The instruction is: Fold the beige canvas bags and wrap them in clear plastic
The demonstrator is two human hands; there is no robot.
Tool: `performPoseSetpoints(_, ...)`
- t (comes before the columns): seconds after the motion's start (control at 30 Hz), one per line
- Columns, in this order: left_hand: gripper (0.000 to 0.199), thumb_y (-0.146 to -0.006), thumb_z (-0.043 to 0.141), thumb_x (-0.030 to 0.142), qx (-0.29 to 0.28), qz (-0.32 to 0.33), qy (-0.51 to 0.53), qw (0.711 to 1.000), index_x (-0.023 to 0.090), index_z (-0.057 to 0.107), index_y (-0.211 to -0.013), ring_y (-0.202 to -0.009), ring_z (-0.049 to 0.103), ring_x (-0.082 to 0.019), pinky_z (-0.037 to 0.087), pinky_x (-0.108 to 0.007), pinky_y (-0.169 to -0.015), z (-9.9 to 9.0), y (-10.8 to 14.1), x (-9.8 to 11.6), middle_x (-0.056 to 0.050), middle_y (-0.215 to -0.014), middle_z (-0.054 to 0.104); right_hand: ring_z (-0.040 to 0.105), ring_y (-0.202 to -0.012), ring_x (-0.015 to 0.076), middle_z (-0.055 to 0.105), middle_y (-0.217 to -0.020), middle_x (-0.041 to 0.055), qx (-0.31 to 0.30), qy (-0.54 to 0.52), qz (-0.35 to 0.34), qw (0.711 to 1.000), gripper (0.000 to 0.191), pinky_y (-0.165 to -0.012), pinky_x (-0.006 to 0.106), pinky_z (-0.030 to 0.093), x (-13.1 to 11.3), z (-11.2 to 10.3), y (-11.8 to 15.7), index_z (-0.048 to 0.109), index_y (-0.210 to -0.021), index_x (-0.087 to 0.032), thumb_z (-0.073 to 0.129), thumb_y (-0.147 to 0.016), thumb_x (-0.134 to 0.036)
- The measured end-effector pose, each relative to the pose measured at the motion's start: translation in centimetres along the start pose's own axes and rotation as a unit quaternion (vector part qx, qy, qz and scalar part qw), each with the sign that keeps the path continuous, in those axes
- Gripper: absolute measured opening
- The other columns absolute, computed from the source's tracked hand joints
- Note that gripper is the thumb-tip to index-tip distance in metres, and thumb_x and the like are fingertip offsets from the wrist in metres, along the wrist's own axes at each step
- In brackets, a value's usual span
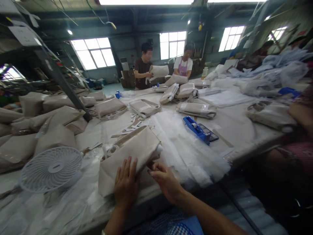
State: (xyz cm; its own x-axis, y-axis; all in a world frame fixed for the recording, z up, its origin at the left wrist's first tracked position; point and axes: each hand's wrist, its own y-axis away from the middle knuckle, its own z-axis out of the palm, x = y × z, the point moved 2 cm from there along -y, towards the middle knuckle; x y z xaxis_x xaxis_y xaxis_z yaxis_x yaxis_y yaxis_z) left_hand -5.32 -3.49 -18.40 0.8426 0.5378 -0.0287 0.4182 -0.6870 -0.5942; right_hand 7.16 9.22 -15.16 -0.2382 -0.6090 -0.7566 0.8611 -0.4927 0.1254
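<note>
A beige bag point(137, 147) lies tilted on the table in front of me, with a coiled strap or ring point(113, 149) showing at its upper left. My left hand point(126, 182) rests flat on the bag's near side, fingers stretched out. At the bag's lower right edge is my right hand point(167, 181), its thumb and fingers pinched together. What sits between those fingertips is too small and dark to tell. Clear plastic sleeves point(176, 147) are spread to the right of the bag. Beyond them stands a blue tape dispenser point(197, 130) beside a dark phone-like slab point(209, 132).
A white round fan point(52, 169) stands at the left, before a heap of beige bags point(56, 130). A slanted metal post point(62, 80) rises behind it. More wrapped bags point(195, 109) lie farther back. Two people point(143, 70) work across the table; another person's arm point(302, 111) reaches in at right.
</note>
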Motion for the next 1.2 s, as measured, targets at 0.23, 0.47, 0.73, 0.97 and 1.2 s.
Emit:
performPoseSetpoints(0.23, 0.074, -0.097, 0.050, 0.015, 0.035, 0.039, 0.007, 0.999, 0.032, 0.012, -0.158, -0.141, 0.043, -0.028, 0.042, -0.046, -0.112, -0.9, 0.0, -1.9, -0.009, -0.156, 0.041, 0.064, -0.117, 0.0268, 0.072, -0.117, 0.0092, -0.071, 0.654, -0.238, 0.714, 0.022, -0.112, 0.049, 0.039, -7.3, -7.1, -1.5, 0.071, -0.109, -0.022, 0.056, -0.094, -0.024)
performPoseSetpoints(0.47, 0.069, -0.098, 0.051, 0.019, 0.063, 0.032, 0.005, 0.997, 0.032, 0.018, -0.157, -0.138, 0.046, -0.029, 0.044, -0.046, -0.111, -0.9, -0.2, -1.8, -0.008, -0.155, 0.041, 0.030, -0.147, 0.0367, 0.045, -0.152, 0.0173, -0.034, 0.911, -0.163, 0.378, 0.040, -0.118, 0.065, 0.022, -11.0, -15.5, -6.6, 0.065, -0.127, -0.015, 0.069, -0.087, -0.021)
performPoseSetpoints(0.73, 0.069, -0.097, 0.051, 0.015, 0.055, 0.024, 0.001, 0.998, 0.031, 0.020, -0.157, -0.138, 0.046, -0.027, 0.043, -0.045, -0.111, -1.0, -0.5, -1.5, -0.007, -0.155, 0.042, 0.043, -0.141, 0.0342, 0.064, -0.136, 0.0071, -0.025, 0.873, -0.274, 0.403, 0.016, -0.119, 0.067, 0.015, -11.9, -12.7, -6.4, 0.077, -0.088, -0.024, 0.063, -0.093, -0.023)
performPoseSetpoints(0.97, 0.069, -0.095, 0.054, 0.014, 0.067, 0.006, 0.016, 0.998, 0.031, 0.025, -0.156, -0.137, 0.048, -0.027, 0.043, -0.045, -0.112, -1.3, -1.0, -1.4, -0.007, -0.153, 0.044, 0.072, -0.104, 0.0214, 0.075, -0.113, 0.0033, -0.164, 0.726, -0.273, 0.610, 0.017, -0.099, 0.039, 0.054, -7.5, -8.5, -1.0, 0.077, -0.096, -0.027, 0.060, -0.092, -0.026)
performPoseSetpoints(1.2, 0.068, -0.095, 0.054, 0.014, 0.065, 0.003, 0.024, 0.998, 0.031, 0.028, -0.155, -0.137, 0.048, -0.027, 0.044, -0.046, -0.112, -0.9, -0.8, -1.2, -0.007, -0.153, 0.045, 0.049, -0.136, 0.0342, 0.055, -0.143, 0.0213, 0.017, 0.770, -0.256, 0.584, 0.045, -0.114, 0.051, 0.040, -4.5, -8.2, -4.6, 0.063, -0.130, -0.009, 0.063, -0.093, -0.035)
